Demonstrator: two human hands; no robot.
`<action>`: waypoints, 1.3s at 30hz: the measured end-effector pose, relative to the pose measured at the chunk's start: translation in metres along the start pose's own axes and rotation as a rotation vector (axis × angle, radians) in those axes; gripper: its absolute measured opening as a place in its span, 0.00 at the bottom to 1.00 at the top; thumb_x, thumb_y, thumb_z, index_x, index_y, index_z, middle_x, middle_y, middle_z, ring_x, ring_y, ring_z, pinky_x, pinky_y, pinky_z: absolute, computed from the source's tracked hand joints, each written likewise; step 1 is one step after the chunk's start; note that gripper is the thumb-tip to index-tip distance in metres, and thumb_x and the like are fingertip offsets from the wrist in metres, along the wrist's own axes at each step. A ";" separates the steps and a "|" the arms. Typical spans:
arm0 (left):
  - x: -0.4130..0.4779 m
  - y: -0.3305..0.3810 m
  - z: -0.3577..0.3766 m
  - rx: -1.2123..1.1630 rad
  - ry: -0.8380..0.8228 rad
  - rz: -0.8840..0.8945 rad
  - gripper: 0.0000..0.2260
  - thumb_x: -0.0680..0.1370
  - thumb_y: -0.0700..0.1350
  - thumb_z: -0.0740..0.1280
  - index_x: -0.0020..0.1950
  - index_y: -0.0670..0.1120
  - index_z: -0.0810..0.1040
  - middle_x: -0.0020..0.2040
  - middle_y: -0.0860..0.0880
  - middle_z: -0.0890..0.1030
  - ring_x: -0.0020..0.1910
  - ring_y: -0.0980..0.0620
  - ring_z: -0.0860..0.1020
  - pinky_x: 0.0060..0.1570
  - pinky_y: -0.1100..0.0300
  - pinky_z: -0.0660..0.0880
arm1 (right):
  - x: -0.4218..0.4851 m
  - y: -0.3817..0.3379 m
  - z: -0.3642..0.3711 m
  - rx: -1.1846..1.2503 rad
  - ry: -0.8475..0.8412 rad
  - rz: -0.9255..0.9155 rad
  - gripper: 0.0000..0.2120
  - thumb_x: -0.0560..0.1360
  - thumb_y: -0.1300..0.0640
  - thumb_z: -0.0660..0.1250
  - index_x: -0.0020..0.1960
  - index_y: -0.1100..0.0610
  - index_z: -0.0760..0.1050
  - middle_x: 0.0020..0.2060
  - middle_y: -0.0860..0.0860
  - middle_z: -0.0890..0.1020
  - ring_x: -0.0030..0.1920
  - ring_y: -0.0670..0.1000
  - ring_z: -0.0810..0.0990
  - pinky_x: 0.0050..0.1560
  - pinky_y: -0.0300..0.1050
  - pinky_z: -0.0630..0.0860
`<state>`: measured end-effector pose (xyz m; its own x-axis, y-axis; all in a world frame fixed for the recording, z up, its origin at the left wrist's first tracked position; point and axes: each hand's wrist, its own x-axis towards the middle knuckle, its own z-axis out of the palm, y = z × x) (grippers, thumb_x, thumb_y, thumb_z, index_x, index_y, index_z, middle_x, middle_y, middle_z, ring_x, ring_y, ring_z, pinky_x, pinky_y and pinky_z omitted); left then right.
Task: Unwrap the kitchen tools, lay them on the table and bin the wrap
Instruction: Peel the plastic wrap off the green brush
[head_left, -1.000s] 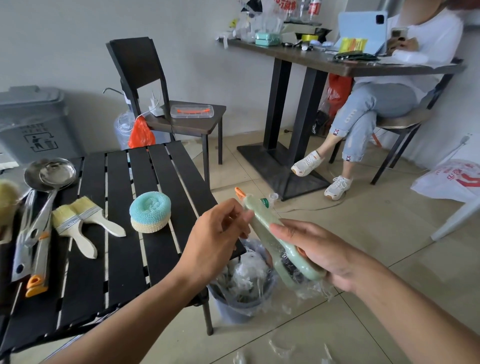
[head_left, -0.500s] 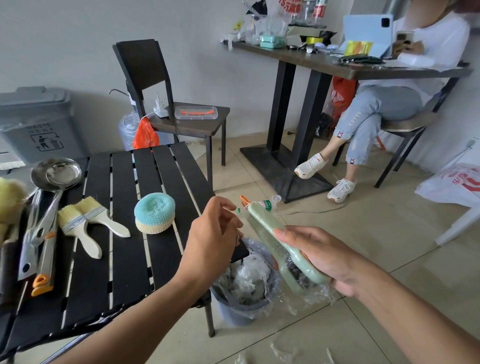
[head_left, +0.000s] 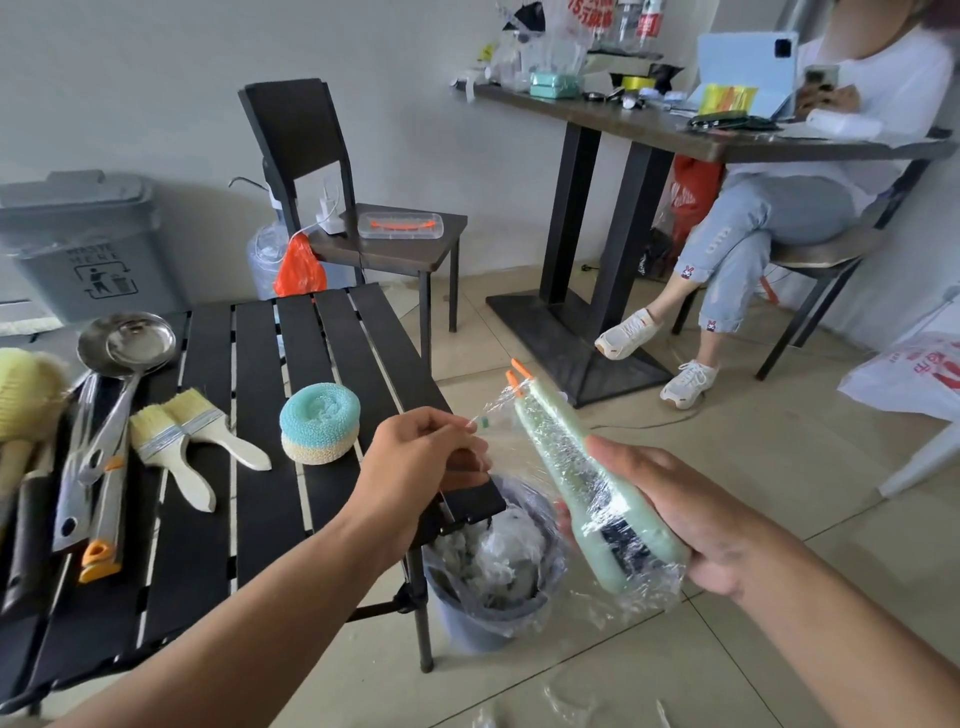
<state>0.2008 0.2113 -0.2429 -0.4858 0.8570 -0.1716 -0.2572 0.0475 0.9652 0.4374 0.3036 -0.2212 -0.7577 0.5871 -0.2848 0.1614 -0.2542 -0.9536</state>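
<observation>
One wide-angle camera, worn on the head, faces forward and down. The left hand (head_left: 415, 462) and right hand (head_left: 675, 514) gripping the wrapped tool (head_left: 561, 457) occupy the near centre. The table (head_left: 260, 519) lies left of the grip, the bin (head_left: 467, 629) beneath it.

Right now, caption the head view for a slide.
Left hand pinches cling wrap stretched off green tool gripped by right hand, near the wrap-filled bin.

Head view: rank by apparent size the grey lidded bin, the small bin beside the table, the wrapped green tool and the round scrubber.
1. grey lidded bin
2. small bin and wrapped green tool: unsure, the tool is held nearer the camera
3. round scrubber
</observation>
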 end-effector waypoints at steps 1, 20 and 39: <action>0.000 0.000 0.000 -0.044 -0.021 -0.014 0.04 0.82 0.33 0.67 0.52 0.36 0.82 0.43 0.38 0.87 0.39 0.46 0.86 0.40 0.58 0.83 | -0.001 0.000 0.000 0.021 -0.018 0.000 0.33 0.66 0.33 0.81 0.58 0.57 0.86 0.52 0.66 0.86 0.51 0.61 0.86 0.56 0.55 0.80; -0.006 0.003 0.009 -0.042 -0.175 0.062 0.18 0.85 0.55 0.67 0.59 0.40 0.79 0.52 0.43 0.85 0.48 0.47 0.86 0.47 0.54 0.82 | 0.003 0.007 0.004 0.040 0.069 0.047 0.46 0.67 0.33 0.79 0.68 0.67 0.74 0.56 0.61 0.76 0.54 0.60 0.75 0.62 0.59 0.71; -0.006 -0.005 0.012 -0.078 0.144 -0.022 0.11 0.86 0.37 0.65 0.44 0.39 0.74 0.36 0.43 0.85 0.41 0.42 0.88 0.45 0.44 0.87 | 0.009 0.005 0.012 0.137 -0.017 0.071 0.35 0.69 0.34 0.77 0.64 0.59 0.83 0.56 0.63 0.85 0.53 0.59 0.86 0.57 0.55 0.83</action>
<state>0.2146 0.2120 -0.2445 -0.5926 0.7735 -0.2247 -0.3305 0.0209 0.9436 0.4233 0.2983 -0.2276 -0.7581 0.5512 -0.3486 0.1283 -0.3980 -0.9084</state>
